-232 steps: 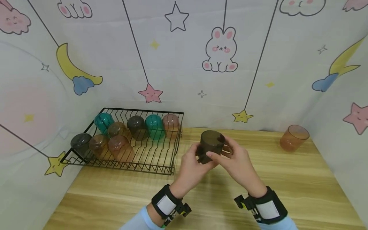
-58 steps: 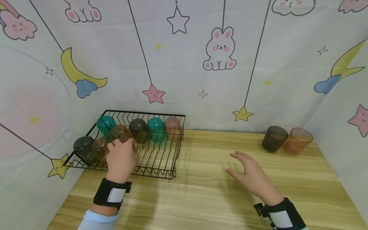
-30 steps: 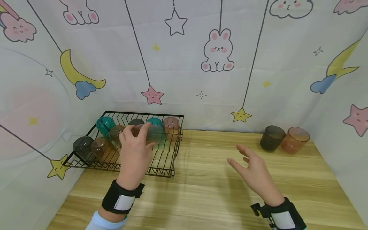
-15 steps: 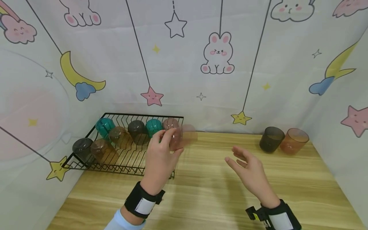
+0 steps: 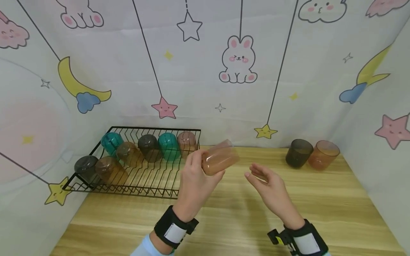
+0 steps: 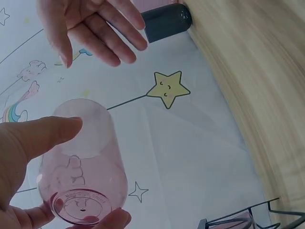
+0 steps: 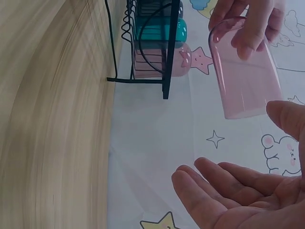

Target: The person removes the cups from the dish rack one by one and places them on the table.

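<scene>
pink cup (image 5: 221, 158) in left hand (image 5: 194, 179), "china" on its base (image 6: 83, 207)

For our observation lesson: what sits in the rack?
Two teal cups, two grey cups, two brown cups and a pink cup. In the head view, the left hand hides the rack's near right corner.

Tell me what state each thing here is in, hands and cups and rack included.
Held pink cup: tilted, off the table, mouth towards the right
Left hand: gripping that cup
Right hand: holding nothing
Dark cup: upright, mouth up
Orange cup: upright, mouth up
Rack: on the table, loaded
Seven rack cups: upside down
</scene>
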`<action>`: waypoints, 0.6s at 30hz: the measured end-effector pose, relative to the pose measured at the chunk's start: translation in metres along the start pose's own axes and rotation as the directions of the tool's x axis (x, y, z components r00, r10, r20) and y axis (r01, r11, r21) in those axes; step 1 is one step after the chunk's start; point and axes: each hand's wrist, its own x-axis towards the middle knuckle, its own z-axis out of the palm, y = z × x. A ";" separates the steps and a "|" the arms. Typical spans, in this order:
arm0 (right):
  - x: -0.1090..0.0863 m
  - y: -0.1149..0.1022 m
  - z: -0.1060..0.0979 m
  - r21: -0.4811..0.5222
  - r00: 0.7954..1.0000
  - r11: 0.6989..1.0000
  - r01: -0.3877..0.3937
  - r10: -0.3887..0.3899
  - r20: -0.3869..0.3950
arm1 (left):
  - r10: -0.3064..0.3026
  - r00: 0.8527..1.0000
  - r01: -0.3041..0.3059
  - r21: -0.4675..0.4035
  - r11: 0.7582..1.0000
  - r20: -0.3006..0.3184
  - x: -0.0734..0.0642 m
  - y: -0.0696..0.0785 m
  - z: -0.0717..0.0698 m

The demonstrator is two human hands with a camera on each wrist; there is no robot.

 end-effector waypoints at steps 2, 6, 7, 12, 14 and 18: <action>0.002 0.000 0.002 -0.002 1.000 1.000 -0.001 0.001 0.010 | -0.001 1.000 0.001 -0.018 1.000 0.014 -0.001 0.002 0.003; 0.005 -0.001 0.006 0.000 0.999 1.000 0.015 -0.015 0.041 | 0.005 0.999 -0.003 -0.040 0.999 0.038 -0.004 0.005 0.008; 0.006 -0.002 0.007 0.002 0.999 1.000 0.024 -0.024 0.048 | 0.004 0.999 -0.002 -0.044 0.999 0.044 -0.005 0.006 0.009; 0.009 -0.004 0.011 0.014 0.995 0.999 0.051 -0.052 0.087 | -0.007 0.997 0.012 -0.063 0.998 0.079 -0.008 0.011 0.013; 0.008 -0.005 0.011 0.020 0.994 0.999 0.047 -0.049 0.094 | -0.010 0.996 0.015 -0.058 0.998 0.088 -0.009 0.011 0.014; 0.008 -0.008 0.012 0.025 0.995 0.999 0.029 -0.032 0.094 | -0.012 0.995 0.018 -0.056 0.998 0.094 -0.010 0.011 0.015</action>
